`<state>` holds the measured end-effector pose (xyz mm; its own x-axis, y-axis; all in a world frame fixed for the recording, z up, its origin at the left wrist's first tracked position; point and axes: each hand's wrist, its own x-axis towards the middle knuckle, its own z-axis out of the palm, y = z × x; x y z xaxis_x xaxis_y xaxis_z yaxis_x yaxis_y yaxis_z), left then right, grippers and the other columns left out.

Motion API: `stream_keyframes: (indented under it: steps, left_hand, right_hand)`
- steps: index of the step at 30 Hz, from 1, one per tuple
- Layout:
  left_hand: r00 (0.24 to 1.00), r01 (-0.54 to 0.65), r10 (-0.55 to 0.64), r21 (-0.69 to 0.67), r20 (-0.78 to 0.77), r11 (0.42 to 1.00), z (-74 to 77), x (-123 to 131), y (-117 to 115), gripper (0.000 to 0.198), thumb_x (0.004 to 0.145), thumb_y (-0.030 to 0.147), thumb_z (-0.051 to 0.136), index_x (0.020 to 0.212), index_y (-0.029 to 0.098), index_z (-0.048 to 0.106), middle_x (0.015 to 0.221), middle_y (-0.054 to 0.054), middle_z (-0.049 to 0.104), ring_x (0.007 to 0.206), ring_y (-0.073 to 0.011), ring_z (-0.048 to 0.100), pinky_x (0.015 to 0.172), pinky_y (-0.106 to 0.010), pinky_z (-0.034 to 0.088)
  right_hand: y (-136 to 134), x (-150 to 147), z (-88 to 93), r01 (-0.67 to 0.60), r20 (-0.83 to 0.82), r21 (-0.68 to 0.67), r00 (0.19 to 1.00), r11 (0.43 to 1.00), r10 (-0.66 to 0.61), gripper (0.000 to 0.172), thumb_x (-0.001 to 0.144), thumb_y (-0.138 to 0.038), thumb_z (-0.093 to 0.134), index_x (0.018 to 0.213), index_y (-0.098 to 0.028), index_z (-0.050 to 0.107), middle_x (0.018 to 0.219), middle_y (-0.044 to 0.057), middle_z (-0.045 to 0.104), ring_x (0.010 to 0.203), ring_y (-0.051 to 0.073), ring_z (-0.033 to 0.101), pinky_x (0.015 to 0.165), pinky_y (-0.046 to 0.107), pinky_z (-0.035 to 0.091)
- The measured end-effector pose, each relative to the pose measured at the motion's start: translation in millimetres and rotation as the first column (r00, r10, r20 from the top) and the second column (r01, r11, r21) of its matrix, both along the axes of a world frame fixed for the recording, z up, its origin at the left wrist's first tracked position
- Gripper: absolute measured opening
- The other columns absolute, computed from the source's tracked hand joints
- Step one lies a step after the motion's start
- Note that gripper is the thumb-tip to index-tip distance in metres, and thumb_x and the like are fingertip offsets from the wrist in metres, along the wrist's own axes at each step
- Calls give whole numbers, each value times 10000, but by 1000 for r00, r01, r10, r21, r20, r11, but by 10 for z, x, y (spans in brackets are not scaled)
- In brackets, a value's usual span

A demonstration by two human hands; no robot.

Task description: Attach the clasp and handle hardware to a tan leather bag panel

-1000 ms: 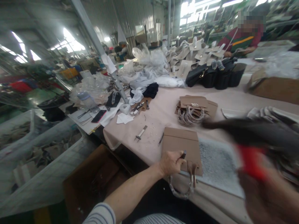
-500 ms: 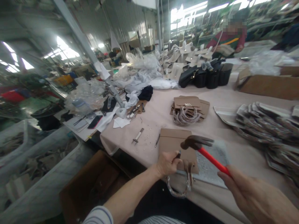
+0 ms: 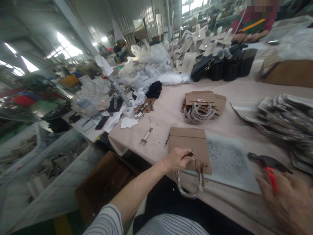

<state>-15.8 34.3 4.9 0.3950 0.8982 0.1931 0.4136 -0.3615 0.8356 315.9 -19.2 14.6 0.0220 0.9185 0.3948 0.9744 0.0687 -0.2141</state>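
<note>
Pink-draped tabletop [image 3: 168, 104]: left hand [image 3: 179, 159] pinches short dark metal rod [image 3: 192, 152] over flat tan leather-like panel [image 3: 187, 140], presumably for steadiness; right hand [image 3: 288, 199] grips red-handled claw hammer [image 3: 266, 161].

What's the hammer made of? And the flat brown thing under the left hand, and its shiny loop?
Hammer: dark, dull head, probably metal; its even, bright red handle may be plastic or rubber. Brown panel: smooth and matte, so perhaps leather or imitation leather. Shiny loop: crinkly glints suggest clear plastic wrapping; underneath looks brownish, material unclear.
</note>
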Motion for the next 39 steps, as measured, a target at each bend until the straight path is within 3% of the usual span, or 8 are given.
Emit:
stream_keyframes:
  steps: [5, 8, 11, 16, 23, 27, 33, 39]
  left_hand:
    - [995, -62, 61, 7, 82, 998, -107, 46, -8, 110, 896, 260, 616, 884, 168, 676, 798, -54, 748, 741, -171, 727, 746, -257, 590]
    - [919, -195, 265, -246, 293, 949, -177, 82, 20, 218, 895, 368, 632, 898, 150, 644, 790, -72, 746, 708, -190, 740, 693, -292, 623]
    - [749, -192, 463, -513, 474, 836, -162, 86, 78, 376, 880, 508, 645, 945, 141, 591, 802, -87, 751, 653, -203, 746, 612, -312, 633]
    - [695, -294, 498, -427, 519, 855, -52, -69, 167, 405, 864, 511, 675, 997, 135, 601, 853, -92, 762, 722, -193, 755, 685, -298, 634]
    - [730, -683, 674, -149, -111, 715, -34, -753, 305, 212, 960, 312, 524, 980, 151, 661, 818, -87, 737, 776, -221, 729, 739, -323, 588]
    - [513, -714, 584, 64, -628, 697, -17, -1036, 397, 177, 932, 252, 586, 1011, 140, 700, 936, -173, 734, 977, -325, 717, 880, -413, 543]
    - [440, -627, 550, 196, -709, 754, -4, -1002, 482, 199, 955, 226, 564, 1094, 164, 694, 1169, -164, 670, 1035, -284, 681, 901, -379, 533]
    - [612, -535, 353, -42, -708, 844, 110, -753, 609, 193, 899, 274, 640, 1038, 183, 738, 1056, -123, 748, 1060, -265, 695, 918, -335, 532]
  right_hand:
    - [156, -956, -159, -393, -42, 54, 918, 918, 395, 449, 998, -465, 437, 1281, -139, 557, 1291, 190, 610, 1108, 320, 598, 933, 454, 483]
    - [84, -1343, -341, -364, 13, -12, 931, 931, 364, 391, 978, -346, 457, 1297, -136, 541, 1329, 173, 599, 1190, 349, 548, 1011, 520, 423]
    - [26, -1399, -410, -364, 5, 2, 931, 931, 364, 400, 973, -295, 457, 1338, -136, 499, 1348, 168, 592, 1229, 347, 522, 1054, 537, 386]
    - [32, -1313, -397, -374, -5, -6, 928, 928, 374, 403, 982, -304, 448, 1353, -149, 477, 1370, 160, 580, 1246, 349, 514, 1064, 540, 377]
    - [28, -1345, -427, -351, -6, -25, 936, 936, 351, 420, 990, -332, 427, 1369, -153, 460, 1390, 156, 571, 1276, 359, 502, 1088, 555, 368]
    - [53, -1346, -409, -359, 3, 22, 933, 933, 359, 421, 983, -348, 406, 1360, -171, 460, 1345, 161, 597, 1228, 366, 536, 1048, 566, 399]
    - [109, -1352, -449, -367, 15, 66, 930, 928, 367, 420, 974, -389, 378, 1315, -173, 490, 1292, 167, 617, 1173, 391, 571, 988, 574, 438]
    - [108, -1364, -451, -356, 46, 66, 934, 932, 354, 422, 985, -401, 359, 1298, -157, 503, 1272, 165, 623, 1163, 380, 572, 1003, 564, 431]
